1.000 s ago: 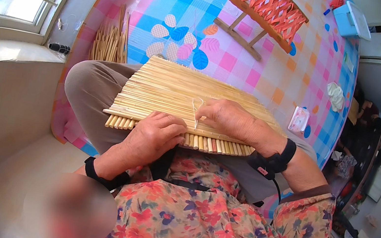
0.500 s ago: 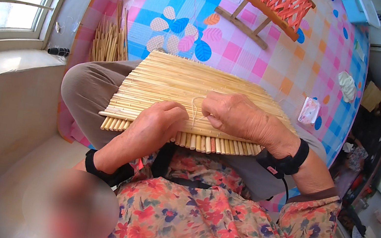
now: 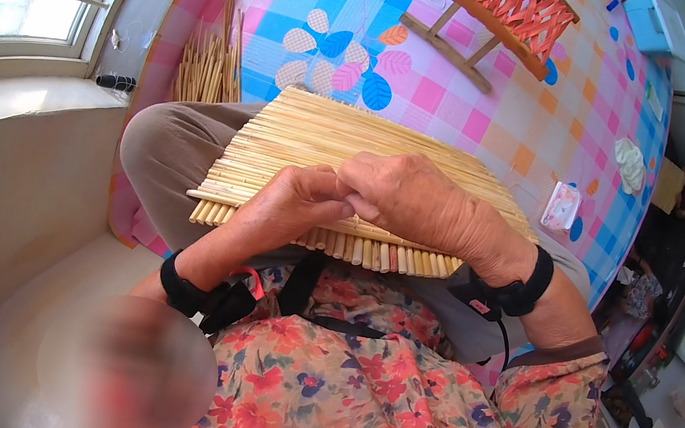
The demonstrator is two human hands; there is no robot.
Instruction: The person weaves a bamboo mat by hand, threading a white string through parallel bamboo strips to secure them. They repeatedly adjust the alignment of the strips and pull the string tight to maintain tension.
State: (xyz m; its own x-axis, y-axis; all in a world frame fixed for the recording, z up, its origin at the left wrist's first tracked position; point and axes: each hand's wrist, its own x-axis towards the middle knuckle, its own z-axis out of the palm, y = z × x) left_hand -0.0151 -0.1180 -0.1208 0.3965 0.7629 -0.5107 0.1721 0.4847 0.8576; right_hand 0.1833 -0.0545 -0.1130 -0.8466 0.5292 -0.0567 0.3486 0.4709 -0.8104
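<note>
Across my lap lies a mat of pale yellow reed stalks point(image 3: 302, 131), laid side by side, with a second layer of stalk ends point(image 3: 355, 250) poking out below its near edge. My left hand point(image 3: 305, 195) and my right hand point(image 3: 404, 192) meet above that near edge, their fingertips together. Both are closed in a pinch. A pale string that ran into my right fingers earlier is now hidden behind the hands, and what my left fingers grip does not show. Dark bands circle both wrists.
Loose reed stalks point(image 3: 209, 67) stand bundled by the wall at left, near the window. Ahead on the checked cloth point(image 3: 433, 94) is a wooden stand with red woven strips point(image 3: 505, 7). A small packet point(image 3: 561, 206) and a white crumpled cloth point(image 3: 628, 165) lie to the right.
My right hand has moved left and my left hand has turned inward, so the fingertips now touch. The string loop that showed between them is out of sight.
</note>
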